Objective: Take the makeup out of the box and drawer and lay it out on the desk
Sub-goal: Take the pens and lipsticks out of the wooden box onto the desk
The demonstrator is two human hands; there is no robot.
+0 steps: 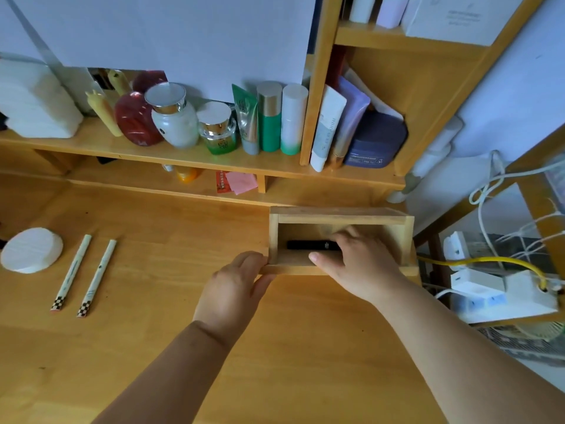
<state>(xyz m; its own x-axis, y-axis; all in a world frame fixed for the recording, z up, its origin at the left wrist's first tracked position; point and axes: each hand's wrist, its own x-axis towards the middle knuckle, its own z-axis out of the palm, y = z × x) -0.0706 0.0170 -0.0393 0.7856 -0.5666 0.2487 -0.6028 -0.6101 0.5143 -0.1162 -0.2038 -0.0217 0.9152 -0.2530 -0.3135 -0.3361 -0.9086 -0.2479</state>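
A small wooden drawer [339, 216] stands pulled out over the desk [171, 316] at the right. Inside it lies a black makeup tube [308, 245]. My right hand [356, 261] reaches into the drawer, and its fingers close around the right end of the tube. My left hand [234, 289] grips the drawer's front left corner. Two pale makeup pencils [73, 272] [98, 276] with checkered ends lie side by side on the desk at the left, beside a round white stack of cotton pads [30, 250].
A shelf [195, 160] behind the desk carries several bottles, jars and tubes [269, 117]. A pink paper [241, 182] lies in the slot under it. To the right of the desk are cables and white power strips [501, 292].
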